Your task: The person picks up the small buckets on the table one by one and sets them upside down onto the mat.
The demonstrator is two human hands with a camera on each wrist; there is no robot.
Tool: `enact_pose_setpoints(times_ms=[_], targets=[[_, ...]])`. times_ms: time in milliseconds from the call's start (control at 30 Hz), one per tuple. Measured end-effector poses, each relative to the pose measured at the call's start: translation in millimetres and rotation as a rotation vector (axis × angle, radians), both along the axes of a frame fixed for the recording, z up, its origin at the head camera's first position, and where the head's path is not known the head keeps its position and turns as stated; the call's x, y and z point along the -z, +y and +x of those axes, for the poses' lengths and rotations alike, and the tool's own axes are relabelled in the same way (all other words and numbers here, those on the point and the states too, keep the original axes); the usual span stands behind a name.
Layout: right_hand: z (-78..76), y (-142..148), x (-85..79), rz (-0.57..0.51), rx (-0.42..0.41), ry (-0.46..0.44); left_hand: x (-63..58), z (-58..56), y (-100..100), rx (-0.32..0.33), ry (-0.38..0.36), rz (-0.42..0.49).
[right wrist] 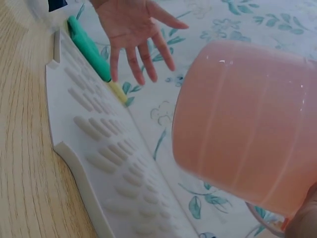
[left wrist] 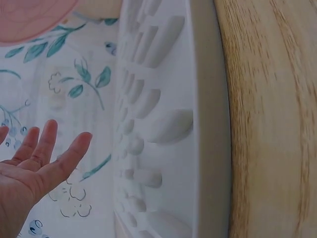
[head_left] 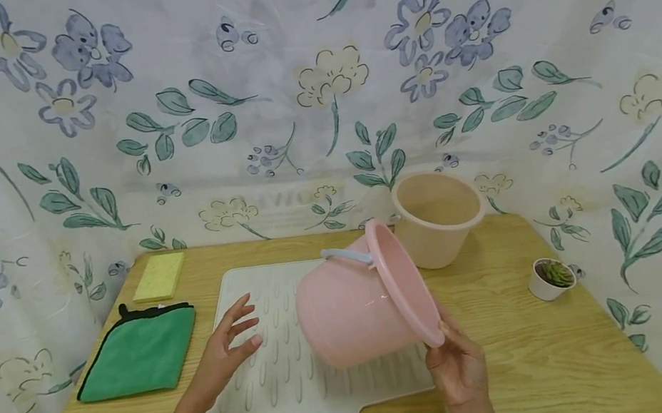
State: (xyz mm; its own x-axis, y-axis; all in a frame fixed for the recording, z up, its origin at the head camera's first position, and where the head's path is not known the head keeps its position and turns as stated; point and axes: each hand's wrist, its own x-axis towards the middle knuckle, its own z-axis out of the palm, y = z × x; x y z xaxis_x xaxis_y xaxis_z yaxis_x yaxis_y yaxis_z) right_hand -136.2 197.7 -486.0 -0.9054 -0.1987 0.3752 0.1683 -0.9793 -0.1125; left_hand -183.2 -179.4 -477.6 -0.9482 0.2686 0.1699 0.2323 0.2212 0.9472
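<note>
A pink bucket with a pale blue handle is tipped on its side above a white ridged drainboard, its mouth facing right. My right hand grips the bucket's rim at the lower right. In the right wrist view the bucket hangs over the board with only part of that hand showing at the corner. My left hand hovers over the board's left side, fingers spread and holding nothing. The left wrist view shows the same hand beside the raised ridges.
Behind the pink bucket stands a beige bucket. At the right is a small potted succulent. A folded green cloth and a yellow sponge cloth lie at the left of the wooden table. A floral curtain surrounds it.
</note>
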Motion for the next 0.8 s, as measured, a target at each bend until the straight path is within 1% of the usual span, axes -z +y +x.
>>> enact_pose_setpoints(times_ms=[167, 367, 467, 567, 667, 800], targets=[[0.8, -4, -0.2, -0.022, -0.011, 0.001, 0.6, 0.0, 3, 0.008, -0.004, 0.027], [0.1, -7, 1.1, -0.067, -0.045, 0.018, -0.4, -0.6, 14, 0.028, -0.002, 0.054], [-0.6, -9, 2.2, -0.082, -0.064, 0.036, -2.9, -0.1, 23, 0.046, 0.027, 0.054], [-0.8, -10, 3.8, -0.092, -0.073, 0.047, -6.4, 1.1, 32, 0.082, 0.06, 0.067], [-0.3, -11, 4.9, -0.099, -0.076, 0.057, -8.7, 2.1, 40, 0.118, 0.085, 0.097], [0.9, -13, 5.6, -0.098, -0.077, 0.068, -10.0, 2.5, 48, 0.133, 0.092, 0.15]])
